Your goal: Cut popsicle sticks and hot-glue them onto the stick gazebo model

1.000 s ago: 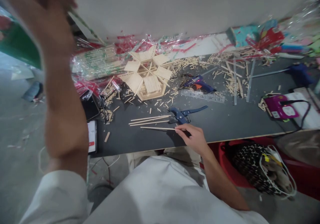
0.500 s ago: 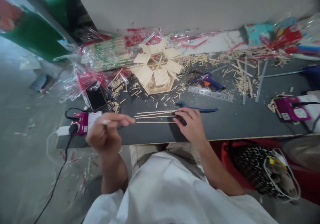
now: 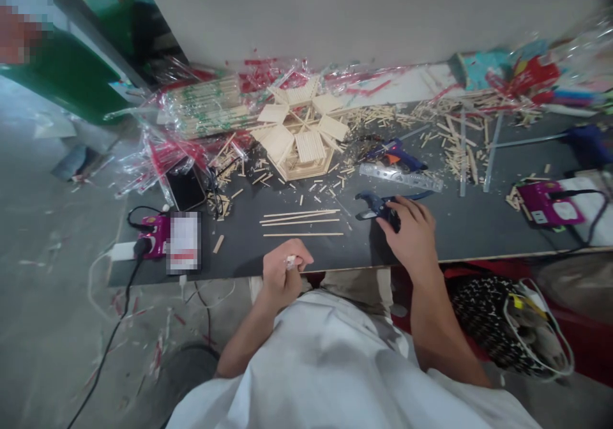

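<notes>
My right hand point(image 3: 412, 232) is closed around a handle of a blue hand cutter point(image 3: 376, 205), which has a curved jaw and a metal blade pointing left. Its second handle extends behind my fingers. To the left of the cutter, several thin wooden sticks point(image 3: 302, 222) lie roughly parallel on the dark table. My left hand point(image 3: 286, 266) is curled closed at the table's front edge, just below the sticks. Something small and whitish shows between its fingers, too unclear to name. Behind the sticks stands a star-like wooden stick model point(image 3: 310, 147) with flat panels around a six-sided base.
A clear ruler point(image 3: 401, 178) and a blue glue gun point(image 3: 400, 155) lie behind the cutter. Stick offcuts are scattered around the model. Phones point(image 3: 186, 188) and a purple power socket point(image 3: 154, 237) are at left; another purple socket point(image 3: 550, 203) is at right. Plastic-wrapped sticks point(image 3: 205, 103) lie at the back.
My left hand has swung right and toward me, from the sticks' left ends to the table edge, uncovering a phone. My right hand has moved right with the cutter, off the sticks.
</notes>
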`<state>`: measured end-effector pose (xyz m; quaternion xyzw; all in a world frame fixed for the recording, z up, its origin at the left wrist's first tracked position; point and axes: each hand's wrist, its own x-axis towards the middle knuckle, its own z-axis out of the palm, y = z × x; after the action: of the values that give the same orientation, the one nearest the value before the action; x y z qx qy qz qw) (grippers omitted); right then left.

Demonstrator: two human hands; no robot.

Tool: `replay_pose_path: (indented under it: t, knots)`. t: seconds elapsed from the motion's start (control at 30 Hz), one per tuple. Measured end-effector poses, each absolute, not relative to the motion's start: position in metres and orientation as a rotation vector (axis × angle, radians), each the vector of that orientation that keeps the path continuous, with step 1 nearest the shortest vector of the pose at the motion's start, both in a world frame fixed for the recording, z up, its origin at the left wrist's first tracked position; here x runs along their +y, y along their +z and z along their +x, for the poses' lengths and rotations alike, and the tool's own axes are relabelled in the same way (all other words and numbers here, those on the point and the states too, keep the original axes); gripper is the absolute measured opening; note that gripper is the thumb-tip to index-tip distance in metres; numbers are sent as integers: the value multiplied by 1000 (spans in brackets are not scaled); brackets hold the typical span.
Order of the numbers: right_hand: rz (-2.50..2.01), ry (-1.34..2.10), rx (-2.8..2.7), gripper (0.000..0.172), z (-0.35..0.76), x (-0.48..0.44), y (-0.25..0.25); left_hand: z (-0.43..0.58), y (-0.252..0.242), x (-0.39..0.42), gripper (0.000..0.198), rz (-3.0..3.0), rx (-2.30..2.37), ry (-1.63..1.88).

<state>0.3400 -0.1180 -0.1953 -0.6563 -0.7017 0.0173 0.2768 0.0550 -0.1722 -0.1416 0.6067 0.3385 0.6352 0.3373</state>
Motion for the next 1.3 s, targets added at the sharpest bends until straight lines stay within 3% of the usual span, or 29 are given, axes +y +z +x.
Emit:
replay_pose_path:
  t: [0.1, 0.2, 0.27, 0.33, 0.4, 0.53, 0.6, 0.73, 0.93, 1.03, 1.13, 1.17, 1.23, 1.3]
  knots:
    - [-1652, 114, -1785, 33, 323, -123, -176, 59, -148, -163, 34, 1631, 940, 1664]
    - [-1358, 454, -1746, 31, 295, -137, -144, 71, -159, -157, 36, 1758, 1020, 1505]
    - [-1125, 695, -1804, 34, 279, -146, -121, 79, -167, -154, 27, 1848, 968, 1408]
    - [-1005, 742, -1887, 27, 270, -150, -104, 85, -174, -155, 16, 1937, 945, 1334]
    - [-981, 728, -1937, 21, 268, -148, -96, 87, -179, -157, 18, 2042, 1010, 1264]
    - [-991, 823, -1876, 18, 275, -140, -102, 84, -178, -166, 21, 2163, 1128, 1189]
    - [-932, 916, -1772, 8, 278, -141, -111, 82, -169, -170, 22, 2223, 1136, 1135]
    - [-877, 1094, -1360, 3, 286, -145, -128, 69, -141, -171, 23, 2428, 1254, 806]
    - [-931, 978, -884, 25, 326, -131, -146, 0, -83, -148, 23, 2489, 1487, 31]
    - [-984, 1036, -814, 30, 331, -130, -155, -33, -50, -113, 28, 2397, 1954, 139]
    - [-1010, 1184, -836, 30, 312, -140, -164, -45, -17, -48, 49, 2315, 2332, 683]
    - [-1009, 1238, -853, 28, 302, -144, -167, -44, -8, -20, 57, 2300, 2375, 702]
    - [-1004, 1340, -897, 26, 281, -150, -173, -39, 6, 38, 67, 2243, 2466, 411]
    - [-995, 1419, -944, 27, 263, -153, -179, -31, 13, 92, 62, 2342, 2269, 168]
